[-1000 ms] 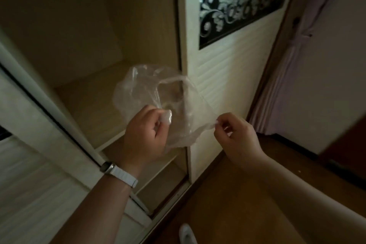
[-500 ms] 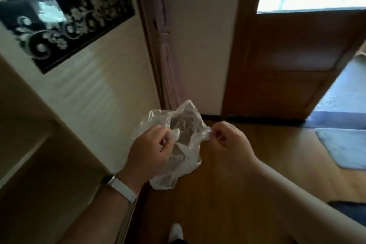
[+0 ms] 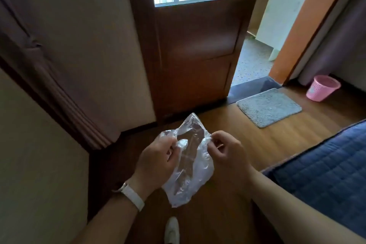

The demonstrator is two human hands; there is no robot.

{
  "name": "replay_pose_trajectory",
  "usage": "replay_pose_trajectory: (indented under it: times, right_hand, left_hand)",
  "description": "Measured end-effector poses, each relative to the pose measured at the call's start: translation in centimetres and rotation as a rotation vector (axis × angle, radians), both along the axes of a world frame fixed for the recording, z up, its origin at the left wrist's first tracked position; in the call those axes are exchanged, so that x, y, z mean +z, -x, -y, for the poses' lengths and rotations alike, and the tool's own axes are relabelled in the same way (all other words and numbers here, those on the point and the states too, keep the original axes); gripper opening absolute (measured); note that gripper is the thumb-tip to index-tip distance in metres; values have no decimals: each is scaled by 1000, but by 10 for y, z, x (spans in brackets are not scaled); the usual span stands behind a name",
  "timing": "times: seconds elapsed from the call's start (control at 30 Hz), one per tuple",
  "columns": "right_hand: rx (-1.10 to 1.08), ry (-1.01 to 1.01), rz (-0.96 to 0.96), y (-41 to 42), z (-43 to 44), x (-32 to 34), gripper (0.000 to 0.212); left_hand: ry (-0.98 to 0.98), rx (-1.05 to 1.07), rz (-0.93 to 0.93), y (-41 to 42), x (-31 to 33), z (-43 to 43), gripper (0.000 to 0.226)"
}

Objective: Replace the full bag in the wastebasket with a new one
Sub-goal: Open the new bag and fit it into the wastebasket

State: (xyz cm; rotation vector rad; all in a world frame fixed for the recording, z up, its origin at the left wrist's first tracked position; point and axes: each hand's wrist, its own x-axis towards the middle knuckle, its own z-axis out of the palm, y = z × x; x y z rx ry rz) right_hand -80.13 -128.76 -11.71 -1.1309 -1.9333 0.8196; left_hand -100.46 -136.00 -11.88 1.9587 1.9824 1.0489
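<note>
A person's left hand (image 3: 158,159) and right hand (image 3: 225,151) each pinch an edge of a crumpled clear plastic bag (image 3: 188,166), holding it above the wooden floor (image 3: 227,214). Farther off, a grey mat (image 3: 268,107) lies by the open door (image 3: 196,49). A pink wastebasket (image 3: 321,88) stands beyond it, far right, near the wall.

A home bedroom: quilted blue bed (image 3: 324,166), wooden door (image 3: 198,55), doormat (image 3: 268,106) (grey), pink wastebasket (image 3: 322,87).

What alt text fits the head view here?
Both hands, left hand and right hand, pinch a crumpled clear plastic bag above a wooden floor. A pink wastebasket stands far right, beyond a grey mat.
</note>
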Motion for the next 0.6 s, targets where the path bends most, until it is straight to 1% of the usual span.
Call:
replay_pose_trajectory:
  times: [0.1, 0.27, 0.37, 0.5, 0.6]
  right_hand:
    - [-124, 51, 53, 4, -37, -1, 11]
    - [-302, 67, 75, 5, -94, 2, 11]
    - [-408, 74, 73, -3, -118, 2, 10]
    - [-517, 117, 58, -28, -157, -2, 10]
    - [-567, 134, 57, -52, -192, -11, 9]
  left_hand:
    - [23, -92, 67, 6, -7, -57, 19]
    - [34, -284, 118, 6, -12, -156, 12]
    - [47, -366, 145, -5, -11, -201, 5]
    - [52, -456, 145, -29, -12, -259, 10]
    - [55, -477, 145, -52, -17, -302, 7]
